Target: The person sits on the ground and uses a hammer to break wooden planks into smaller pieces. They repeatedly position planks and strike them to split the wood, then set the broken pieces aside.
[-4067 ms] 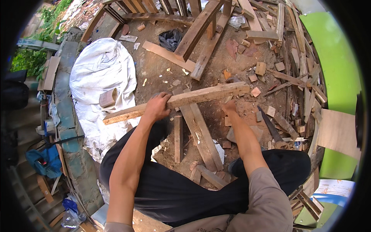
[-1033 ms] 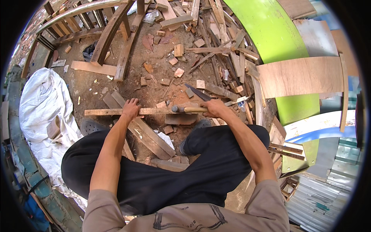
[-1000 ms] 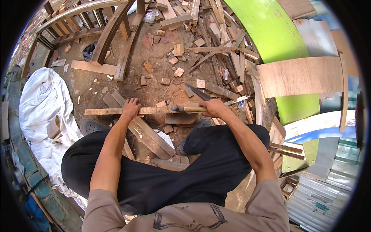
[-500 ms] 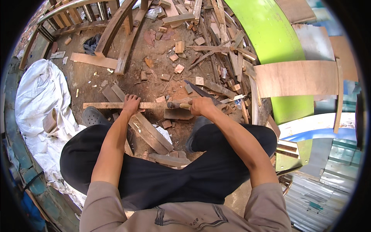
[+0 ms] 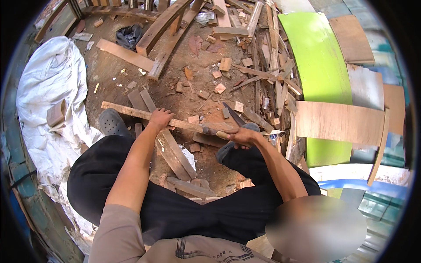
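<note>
A long, narrow wooden strip (image 5: 131,112) lies slantwise in front of me, its right end lower than its left. My left hand (image 5: 160,119) is closed over its middle, above two crossing wooden battens (image 5: 172,153). In my right hand (image 5: 244,136) is a hammer (image 5: 220,134) with a wooden handle. Its dark head is at the strip's right end; whether they touch I cannot tell. Below that end, a short wooden block (image 5: 211,140) lies on the ground, partly covered. A dark, pointed blade (image 5: 233,115) lies beyond my right hand.
Scrap wood (image 5: 267,83) is heaped at the far right, beside a bright green panel (image 5: 318,65) and a plywood sheet (image 5: 337,122). White sheeting (image 5: 48,96) covers the left side. A wooden frame (image 5: 164,28) stands at the back. Small offcuts (image 5: 219,88) dot the dirt.
The view has tilted, so the strip now slants down to the right. My right hand has turned and sits lower, still around the hammer. My left hand keeps its hold on the strip.
</note>
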`<state>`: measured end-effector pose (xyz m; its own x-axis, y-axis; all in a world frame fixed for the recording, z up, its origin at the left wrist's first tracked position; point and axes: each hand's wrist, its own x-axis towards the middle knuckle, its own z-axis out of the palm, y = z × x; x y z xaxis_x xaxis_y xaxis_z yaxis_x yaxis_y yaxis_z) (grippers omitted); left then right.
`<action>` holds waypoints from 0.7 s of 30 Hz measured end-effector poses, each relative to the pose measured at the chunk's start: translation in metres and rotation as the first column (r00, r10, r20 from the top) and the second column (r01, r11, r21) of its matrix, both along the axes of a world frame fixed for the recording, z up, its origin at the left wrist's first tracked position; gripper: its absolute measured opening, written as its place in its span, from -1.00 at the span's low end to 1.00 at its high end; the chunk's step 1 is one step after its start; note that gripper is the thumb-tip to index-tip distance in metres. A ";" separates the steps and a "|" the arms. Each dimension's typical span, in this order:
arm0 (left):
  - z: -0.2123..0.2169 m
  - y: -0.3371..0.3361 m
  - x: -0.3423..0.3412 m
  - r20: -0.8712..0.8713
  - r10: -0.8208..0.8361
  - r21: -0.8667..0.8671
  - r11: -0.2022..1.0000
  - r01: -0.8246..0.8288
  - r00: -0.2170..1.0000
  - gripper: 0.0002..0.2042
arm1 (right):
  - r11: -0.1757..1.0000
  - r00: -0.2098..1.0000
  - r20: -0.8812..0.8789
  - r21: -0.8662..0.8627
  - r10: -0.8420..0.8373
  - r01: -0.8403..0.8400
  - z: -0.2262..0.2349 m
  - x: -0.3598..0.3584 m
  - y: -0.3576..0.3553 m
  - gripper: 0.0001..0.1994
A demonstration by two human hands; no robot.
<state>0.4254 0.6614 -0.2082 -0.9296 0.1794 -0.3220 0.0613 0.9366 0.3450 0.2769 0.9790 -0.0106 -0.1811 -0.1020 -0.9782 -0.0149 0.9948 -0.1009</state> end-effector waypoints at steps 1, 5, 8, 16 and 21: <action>0.002 0.000 -0.001 -0.039 -0.043 0.007 0.999 0.044 0.998 -0.38 | 0.998 1.000 -0.009 0.055 0.006 -0.005 -0.013 -0.001 0.008 -0.53; -0.002 -0.016 0.005 -0.158 -0.164 0.009 0.986 0.167 0.974 -0.46 | 0.998 0.996 -0.082 0.054 0.026 -0.022 0.005 0.015 -0.017 -0.54; -0.003 -0.013 0.000 -0.144 -0.173 0.026 0.984 0.179 0.974 -0.47 | 0.951 0.914 -0.295 -0.053 0.277 -0.305 -0.017 0.028 -0.012 -0.58; -0.007 -0.019 -0.011 -0.174 -0.112 0.082 0.988 0.127 0.978 -0.47 | 0.836 0.834 -0.056 0.066 0.549 -0.545 -0.007 0.042 -0.137 -0.57; -0.009 -0.014 -0.004 -0.258 -0.068 0.129 0.986 0.104 0.964 -0.46 | 0.993 0.993 -0.115 -0.111 0.019 -0.032 0.051 0.024 -0.082 -0.44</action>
